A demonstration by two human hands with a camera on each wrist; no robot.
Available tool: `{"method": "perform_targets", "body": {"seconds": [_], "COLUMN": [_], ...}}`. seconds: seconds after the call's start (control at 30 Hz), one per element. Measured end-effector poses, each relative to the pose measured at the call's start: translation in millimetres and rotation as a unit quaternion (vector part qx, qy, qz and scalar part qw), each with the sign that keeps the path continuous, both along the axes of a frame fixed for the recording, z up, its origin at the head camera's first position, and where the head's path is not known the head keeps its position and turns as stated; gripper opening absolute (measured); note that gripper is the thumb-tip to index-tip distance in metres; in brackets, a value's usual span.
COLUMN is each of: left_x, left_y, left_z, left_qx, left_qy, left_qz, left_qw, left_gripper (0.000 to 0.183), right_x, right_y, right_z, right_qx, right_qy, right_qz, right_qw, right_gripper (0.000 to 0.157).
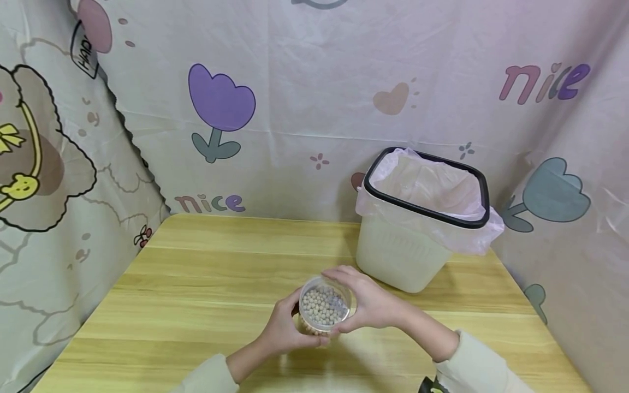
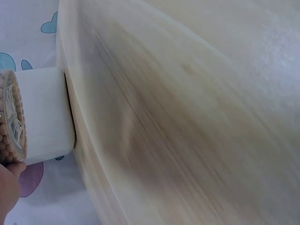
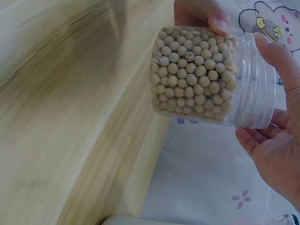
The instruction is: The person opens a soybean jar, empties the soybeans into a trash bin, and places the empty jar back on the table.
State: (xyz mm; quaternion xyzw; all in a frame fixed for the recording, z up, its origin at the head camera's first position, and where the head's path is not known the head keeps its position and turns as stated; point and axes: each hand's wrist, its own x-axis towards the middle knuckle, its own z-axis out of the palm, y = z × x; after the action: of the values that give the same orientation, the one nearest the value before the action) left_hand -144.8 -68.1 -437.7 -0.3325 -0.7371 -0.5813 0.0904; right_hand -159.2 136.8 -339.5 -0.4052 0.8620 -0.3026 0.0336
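A clear plastic jar (image 1: 322,307) filled with small round beige beads is held between both hands over the wooden table (image 1: 196,295). My left hand (image 1: 286,329) grips its lower side, thumb toward the front. Around the clear ridged top curl the fingers and thumb of my right hand (image 1: 375,301). In the right wrist view the beads (image 3: 192,70) fill the jar's body below the clear top section. A barcode label (image 2: 13,115) shows on the jar's bottom in the left wrist view, where only a bit of the left hand (image 2: 7,190) appears.
Behind the right hand stands a cream bin (image 1: 403,254) with a black rim (image 1: 432,217) and a pinkish plastic liner (image 1: 427,183). Printed cloth (image 1: 304,98) hangs behind and beside the table. A small dark object (image 1: 428,385) sits at the right sleeve.
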Motion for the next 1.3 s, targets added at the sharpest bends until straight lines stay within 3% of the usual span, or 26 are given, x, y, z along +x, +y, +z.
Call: {"method": "perform_targets", "body": {"seconds": [0.2, 0.43, 0.8, 1.3], "left_x": [-0.1, 1.3, 0.2, -6.5], "left_y": [-2, -4, -13, -26], "left_z": [-2.8, -1.8, 0.1, 11.8], "left_qx": [0.002, 0.002, -0.018, -0.028], "left_qy": [0.020, 0.011, -0.020, -0.031], "left_qz": [-0.004, -0.001, 0.056, 0.089], "left_qw": [0.9998, 0.9999, 0.9981, 0.9952], "left_gripper": [0.085, 0.084, 0.092, 0.093], "right_x": [1.1, 3.2, 2.8, 14.6], "right_y": [1, 1, 14, 46], "right_z": [2.0, 2.2, -7.2, -19.8], "right_qx": [-0.015, -0.028, -0.073, -0.084], "right_qy": [-0.006, 0.014, 0.050, 0.084], "right_qz": [0.006, -0.006, -0.046, -0.116], "right_qw": [1.000, 0.999, 0.995, 0.986], "right_gripper": [0.086, 0.088, 0.092, 0.096]}}
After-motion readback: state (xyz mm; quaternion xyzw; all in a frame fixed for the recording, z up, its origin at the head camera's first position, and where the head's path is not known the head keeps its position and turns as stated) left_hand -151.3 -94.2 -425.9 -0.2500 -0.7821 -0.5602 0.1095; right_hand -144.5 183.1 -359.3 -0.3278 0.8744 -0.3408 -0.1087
